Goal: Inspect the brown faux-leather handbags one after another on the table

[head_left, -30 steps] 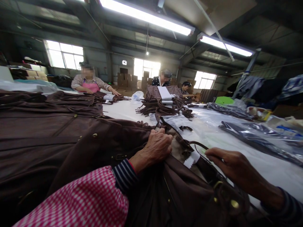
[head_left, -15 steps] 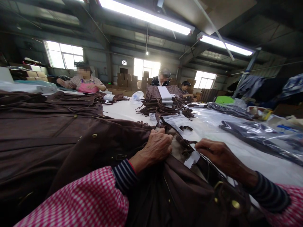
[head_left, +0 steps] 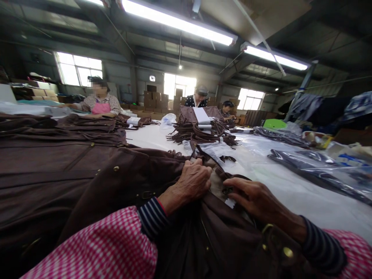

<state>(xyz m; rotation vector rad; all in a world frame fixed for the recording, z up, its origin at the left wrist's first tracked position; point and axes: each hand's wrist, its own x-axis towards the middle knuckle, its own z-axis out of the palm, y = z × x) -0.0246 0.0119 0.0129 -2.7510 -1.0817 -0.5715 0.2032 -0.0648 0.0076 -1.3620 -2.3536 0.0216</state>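
A dark brown leather bag [head_left: 221,228] with brass studs, a zip and a pale lining lies in front of me, its mouth partly open. My left hand [head_left: 193,178] is closed on the rim of that mouth, knuckles up. Over the right side of the opening, my right hand [head_left: 255,197] has its thumb and forefinger bent round a small dark spot by some metal hardware [head_left: 227,190]; what they grip is hidden. Below the thumb shows the jagged end of a white strip [head_left: 230,202], the rest of it covered by the hand.
More brown bags [head_left: 58,151] lie piled at the left. Ahead on the white table [head_left: 157,135] stands a stack of brown bags [head_left: 200,124] with white wraps. Plastic-wrapped dark goods [head_left: 316,170] lie at the right. Three people sit or stand beyond the table.
My right hand has moved left and slightly down into the bag's opening, covering most of the white strip it held up before. My left hand stays on the rim.
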